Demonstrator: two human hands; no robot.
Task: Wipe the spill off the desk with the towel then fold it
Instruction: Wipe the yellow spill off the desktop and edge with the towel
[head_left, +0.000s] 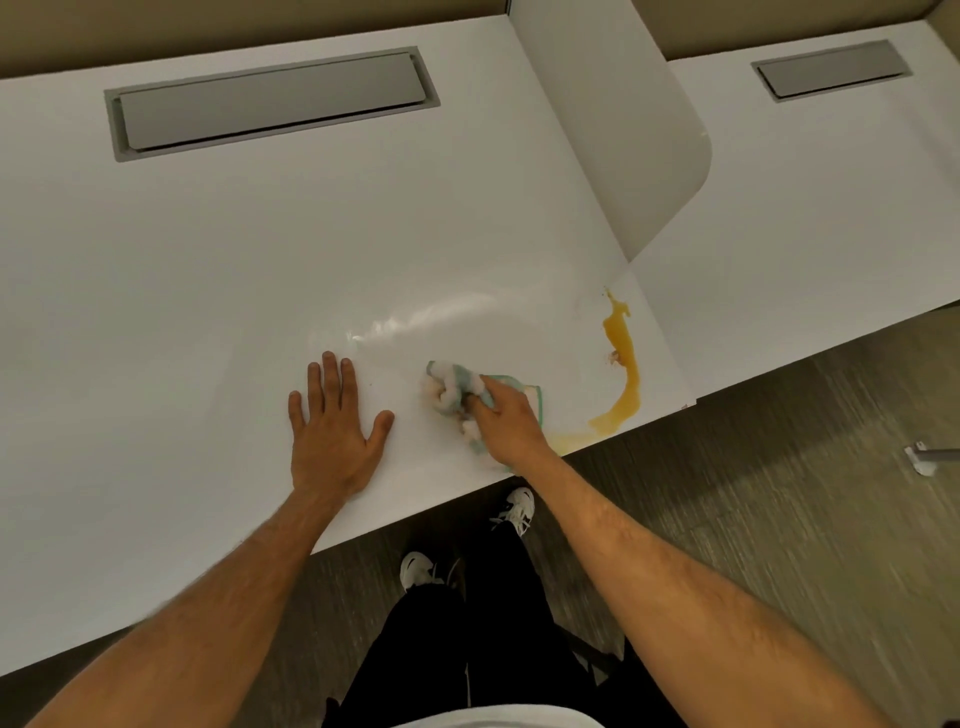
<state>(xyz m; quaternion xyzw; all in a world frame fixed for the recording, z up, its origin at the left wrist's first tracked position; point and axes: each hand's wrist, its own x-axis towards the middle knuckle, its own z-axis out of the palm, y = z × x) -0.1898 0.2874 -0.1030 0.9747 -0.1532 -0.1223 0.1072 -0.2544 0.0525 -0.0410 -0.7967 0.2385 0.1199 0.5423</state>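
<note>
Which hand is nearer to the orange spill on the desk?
Right. The right hand, gripping the towel, is just left of the orange spill; the left hand rests flat farther left.

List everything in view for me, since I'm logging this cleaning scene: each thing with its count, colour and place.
desk: one, white, fills the left and middle
towel: one, white with green edging, bunched near the desk's front edge
spill: one, orange-yellow streak, right of the towel, curving to the front edge
cable hatch: one, grey, set in the desk's far side
divider panel: one, white, between the desks
neighbouring desk: one, white, right, with its own grey hatch
floor: grey-brown, below
shoes: two, white, under the desk edge
trousers: black
left hand: flat on the desk
right hand: grips the towel
</note>
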